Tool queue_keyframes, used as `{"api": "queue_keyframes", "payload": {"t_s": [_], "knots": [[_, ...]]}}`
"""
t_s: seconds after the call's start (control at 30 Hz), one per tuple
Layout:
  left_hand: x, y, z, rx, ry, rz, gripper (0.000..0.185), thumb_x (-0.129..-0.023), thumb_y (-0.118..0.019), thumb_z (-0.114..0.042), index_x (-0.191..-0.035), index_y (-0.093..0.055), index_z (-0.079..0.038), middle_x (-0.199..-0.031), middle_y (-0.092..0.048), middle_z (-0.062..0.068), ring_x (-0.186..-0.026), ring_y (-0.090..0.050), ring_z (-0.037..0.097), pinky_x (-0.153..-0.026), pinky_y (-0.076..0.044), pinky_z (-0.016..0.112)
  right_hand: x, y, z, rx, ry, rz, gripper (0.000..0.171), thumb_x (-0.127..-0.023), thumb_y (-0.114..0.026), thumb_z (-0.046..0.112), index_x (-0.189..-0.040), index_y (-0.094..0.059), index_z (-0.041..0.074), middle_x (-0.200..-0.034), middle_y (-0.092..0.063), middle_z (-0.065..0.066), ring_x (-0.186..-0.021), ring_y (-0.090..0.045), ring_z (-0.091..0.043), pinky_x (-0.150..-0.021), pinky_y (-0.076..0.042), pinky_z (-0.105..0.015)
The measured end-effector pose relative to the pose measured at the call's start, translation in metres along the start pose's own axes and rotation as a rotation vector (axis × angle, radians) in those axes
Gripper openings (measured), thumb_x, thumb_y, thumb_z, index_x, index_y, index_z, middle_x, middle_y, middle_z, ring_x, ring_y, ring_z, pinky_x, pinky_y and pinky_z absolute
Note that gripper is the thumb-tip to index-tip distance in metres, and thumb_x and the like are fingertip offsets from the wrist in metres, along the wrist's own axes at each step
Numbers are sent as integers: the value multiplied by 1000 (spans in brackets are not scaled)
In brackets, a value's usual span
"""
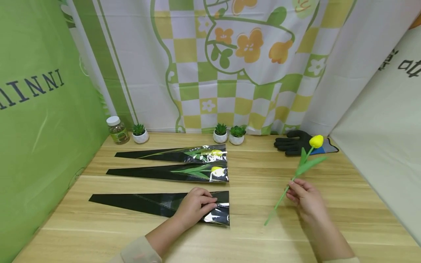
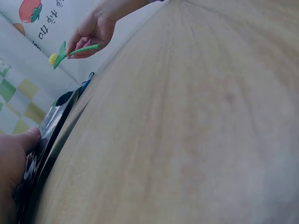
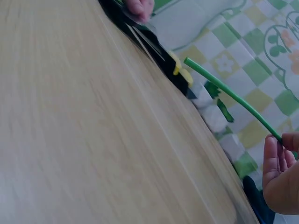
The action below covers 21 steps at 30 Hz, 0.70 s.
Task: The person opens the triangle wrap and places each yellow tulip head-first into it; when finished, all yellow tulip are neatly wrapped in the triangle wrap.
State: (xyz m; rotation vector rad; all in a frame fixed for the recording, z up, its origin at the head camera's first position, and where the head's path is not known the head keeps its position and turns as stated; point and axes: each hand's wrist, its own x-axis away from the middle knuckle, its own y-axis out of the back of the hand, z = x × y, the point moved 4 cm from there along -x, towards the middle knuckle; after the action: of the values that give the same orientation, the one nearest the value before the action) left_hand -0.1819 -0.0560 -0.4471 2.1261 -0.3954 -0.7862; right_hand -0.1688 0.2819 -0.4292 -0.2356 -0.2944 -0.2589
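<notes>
My right hand [image 1: 307,199] pinches the green stem of a yellow artificial tulip [image 1: 300,166] between thumb and fingers, above the right part of the table. The tulip's bloom points away and its stem end slants toward the lower left. My left hand [image 1: 196,205] rests on a black flower sleeve [image 1: 141,201] with a clear front, near its wide right end; the thumb lies along the film in the left wrist view. Behind it lie two similar sleeves, a middle one [image 1: 148,172] and a far one [image 1: 158,155], each with a yellow tulip inside.
Along the back stand a white-lidded jar [image 1: 118,130] and small potted succulents [image 1: 140,133]. A black work glove [image 1: 292,144] lies at the back right, behind the tulip. Patterned curtain [image 1: 190,84] and fabric walls close in the wooden table [image 1: 256,241].
</notes>
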Motion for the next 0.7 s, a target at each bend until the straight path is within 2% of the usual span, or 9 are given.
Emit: {"api": "queue_keyframes", "payload": {"t_s": [0.1, 0.27, 0.37, 0.47, 0.7], "knots": [[-1, 0, 0, 0, 7, 1, 20, -89, -72, -25, -103, -79, -14, -99, -70, -2, -96, -60, 15, -86, -52, 30, 0, -14, -4, -52, 7, -22, 18, -100, -54, 9, -86, -58, 20, -77, -62, 11, -72, -63, 0, -71, -56, -13], [-2, -2, 1, 9, 61, 22, 21, -90, -71, -27, -105, -78, -15, -100, -70, -3, -97, -60, 14, -88, -52, 30, 1, -35, -10, -113, 29, -46, 11, -99, -53, 5, -92, -52, 13, -77, -62, 10, -72, -65, -1, -72, -57, -13], [-2, -3, 2, 18, 77, 15, 20, -91, -70, -27, -105, -78, -15, -100, -70, -3, -97, -60, 14, -88, -53, 30, 1, -45, -13, -104, 50, -49, 6, -100, -52, 5, -100, -46, 9, -76, -63, 10, -72, -66, 0, -72, -57, -12], [-2, -3, 3, 32, 78, -1, 20, -91, -70, -27, -104, -78, -15, -99, -70, -3, -97, -61, 14, -87, -53, 30, 2, -52, -16, -82, 68, -51, 11, -100, -50, 5, -105, -41, 6, -75, -64, 11, -73, -66, 0, -73, -57, -13], [-2, -5, 5, 42, 78, -16, 19, -89, -72, -26, -103, -79, -15, -100, -71, -2, -97, -61, 15, -86, -53, 30, 1, -61, -26, -65, 89, -53, 13, -99, -51, 2, -107, -41, 5, -76, -65, 12, -74, -66, 0, -75, -58, -15]]}}
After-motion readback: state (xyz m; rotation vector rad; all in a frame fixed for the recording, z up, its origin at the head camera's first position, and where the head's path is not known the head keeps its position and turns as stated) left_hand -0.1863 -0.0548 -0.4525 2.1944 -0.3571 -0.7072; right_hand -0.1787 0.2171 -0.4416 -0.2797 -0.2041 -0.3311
